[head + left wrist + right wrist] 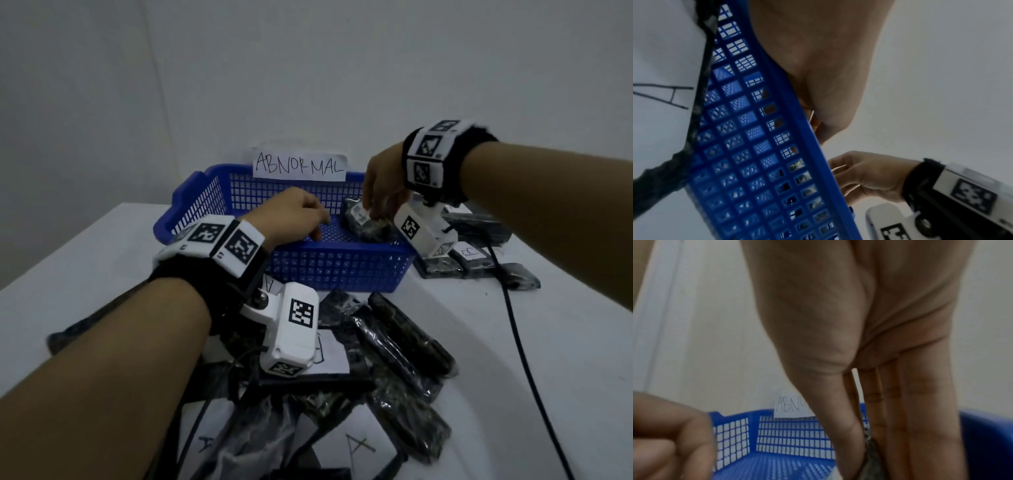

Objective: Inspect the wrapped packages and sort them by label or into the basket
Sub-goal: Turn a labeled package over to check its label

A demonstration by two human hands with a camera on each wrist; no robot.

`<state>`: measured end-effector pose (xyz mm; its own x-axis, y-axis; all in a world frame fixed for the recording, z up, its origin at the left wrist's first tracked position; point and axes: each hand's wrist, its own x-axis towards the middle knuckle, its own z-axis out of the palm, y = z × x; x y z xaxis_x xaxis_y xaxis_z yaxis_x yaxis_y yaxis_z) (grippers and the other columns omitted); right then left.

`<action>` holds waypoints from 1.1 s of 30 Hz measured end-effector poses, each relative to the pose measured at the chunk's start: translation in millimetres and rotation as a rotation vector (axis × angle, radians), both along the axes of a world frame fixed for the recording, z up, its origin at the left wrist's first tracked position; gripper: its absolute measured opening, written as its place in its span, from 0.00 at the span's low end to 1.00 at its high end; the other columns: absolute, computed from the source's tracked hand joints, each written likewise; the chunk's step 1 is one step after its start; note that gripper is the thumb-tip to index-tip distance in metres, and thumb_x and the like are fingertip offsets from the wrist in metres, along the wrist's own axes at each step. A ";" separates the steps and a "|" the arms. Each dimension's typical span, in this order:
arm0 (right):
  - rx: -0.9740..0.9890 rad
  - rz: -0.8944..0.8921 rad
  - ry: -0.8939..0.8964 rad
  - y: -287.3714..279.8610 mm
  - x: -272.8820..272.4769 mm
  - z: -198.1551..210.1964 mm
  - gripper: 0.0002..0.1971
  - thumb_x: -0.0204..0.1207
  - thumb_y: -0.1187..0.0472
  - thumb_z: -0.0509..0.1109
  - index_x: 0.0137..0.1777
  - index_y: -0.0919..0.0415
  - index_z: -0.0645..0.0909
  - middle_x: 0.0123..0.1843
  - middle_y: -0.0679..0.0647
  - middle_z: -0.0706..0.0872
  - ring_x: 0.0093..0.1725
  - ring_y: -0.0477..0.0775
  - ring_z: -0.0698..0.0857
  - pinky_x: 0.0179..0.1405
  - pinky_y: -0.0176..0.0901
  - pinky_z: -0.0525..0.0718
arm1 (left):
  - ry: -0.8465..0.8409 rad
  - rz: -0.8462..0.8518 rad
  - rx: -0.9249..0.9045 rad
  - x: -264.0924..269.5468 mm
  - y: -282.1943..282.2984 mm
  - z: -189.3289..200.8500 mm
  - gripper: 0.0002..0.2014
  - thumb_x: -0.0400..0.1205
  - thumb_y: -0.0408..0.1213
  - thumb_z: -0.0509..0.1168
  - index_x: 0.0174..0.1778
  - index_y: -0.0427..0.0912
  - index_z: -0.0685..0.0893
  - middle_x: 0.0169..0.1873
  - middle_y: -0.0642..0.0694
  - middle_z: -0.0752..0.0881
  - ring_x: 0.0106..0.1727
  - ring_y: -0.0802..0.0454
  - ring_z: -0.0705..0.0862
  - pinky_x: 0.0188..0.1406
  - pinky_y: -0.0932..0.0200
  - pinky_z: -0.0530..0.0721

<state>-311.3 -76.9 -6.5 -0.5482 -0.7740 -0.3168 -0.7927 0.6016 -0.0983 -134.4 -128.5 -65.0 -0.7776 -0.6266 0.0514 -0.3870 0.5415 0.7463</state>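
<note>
From the head camera, we see our right hand (383, 185) reaching down into the blue basket (308, 270), thumb and fingers pinching a black wrapped package (364, 222) that lies at the basket's right end on the perforated floor. Our left hand (294, 216) hangs over the near rim with its fingers loosely curled and nothing in it. To finish this step well, we judge the package should sit flat on the floor before the pinch lets go, and the hand should then lift straight up so the crinkly wrap does not drag along. The paper sign (300, 167) on the far wall reads "ABNORMAL". In front of the basket lies a heap of unsorted packages (404, 353) over sheets marked "A" (359, 447); to the right, a package bears what looks like "B" (472, 254) beside other dark packages.

From the left wrist camera, the basket wall (756, 146) runs diagonally across the frame, our left hand (818, 65) rests at its rim, and the fingers are hidden behind it, so their lie cannot be told here. A handwritten "A" (670, 95) shows on white paper outside the mesh. The right hand (869, 177) dips in further along.

From the right wrist camera, our right hand's fingers (920, 402) point down, pressed close together, with the thumb pinching the dark wrap (871, 457) against them above the basket floor (777, 467). Only "ABN" of the sign (791, 407) is legible.
</note>
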 end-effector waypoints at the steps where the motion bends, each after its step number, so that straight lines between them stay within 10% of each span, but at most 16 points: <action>1: 0.022 -0.004 0.003 -3.0 -1.0 -2.5 0.17 0.74 0.64 0.81 0.61 0.68 0.88 0.52 0.65 0.93 0.56 0.67 0.91 0.63 0.65 0.88 | 0.001 -0.002 -0.001 -0.2 -1.1 -0.8 0.11 0.89 0.40 0.61 0.56 0.42 0.88 0.39 0.48 0.89 0.35 0.58 0.80 0.43 0.59 0.76; 5: 0.110 0.071 0.152 -7.1 4.5 -3.0 0.18 0.75 0.56 0.80 0.60 0.66 0.88 0.52 0.58 0.90 0.47 0.59 0.87 0.47 0.52 0.88 | -0.023 -0.008 -0.011 -1.8 -2.2 -1.9 0.13 0.89 0.43 0.60 0.56 0.42 0.89 0.40 0.49 0.88 0.40 0.57 0.82 0.50 0.58 0.75; 11: 0.471 0.357 0.507 -10.0 16.5 -14.5 0.26 0.69 0.48 0.84 0.61 0.52 0.76 0.59 0.51 0.79 0.56 0.54 0.77 0.58 0.47 0.78 | -0.145 -0.009 -0.074 -4.3 -0.4 -1.9 0.14 0.88 0.45 0.62 0.53 0.42 0.91 0.53 0.44 0.89 0.57 0.46 0.85 0.59 0.54 0.80; 20: 0.348 0.370 0.430 -9.4 11.3 -4.4 0.17 0.69 0.40 0.82 0.51 0.46 0.83 0.63 0.49 0.83 0.62 0.56 0.82 0.67 0.56 0.80 | -0.098 0.014 -0.059 -1.4 -1.3 -1.1 0.17 0.88 0.47 0.63 0.55 0.38 0.91 0.53 0.39 0.90 0.56 0.44 0.86 0.63 0.50 0.82; 26: 0.344 0.378 0.468 -10.7 13.5 -3.5 0.12 0.78 0.45 0.77 0.37 0.46 0.80 0.47 0.45 0.84 0.53 0.53 0.82 0.60 0.51 0.81 | -0.102 0.016 -0.047 -3.0 -1.3 -1.8 0.17 0.86 0.50 0.64 0.54 0.40 0.90 0.48 0.46 0.89 0.53 0.49 0.85 0.59 0.54 0.79; 33: 0.317 0.357 0.493 -10.8 3.7 -4.8 0.30 0.71 0.53 0.84 0.71 0.53 0.78 0.57 0.48 0.81 0.55 0.55 0.79 0.54 0.47 0.78 | -0.082 0.032 -0.049 -2.0 -3.0 -2.8 0.20 0.85 0.51 0.66 0.56 0.36 0.90 0.50 0.41 0.91 0.56 0.45 0.87 0.61 0.52 0.81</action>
<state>-307.6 -87.7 -11.3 -0.4151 -0.8451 -0.3368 -0.8548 0.2357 0.4624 -136.4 -131.5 -67.8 -0.7599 -0.6497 0.0197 -0.4637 0.5631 0.6841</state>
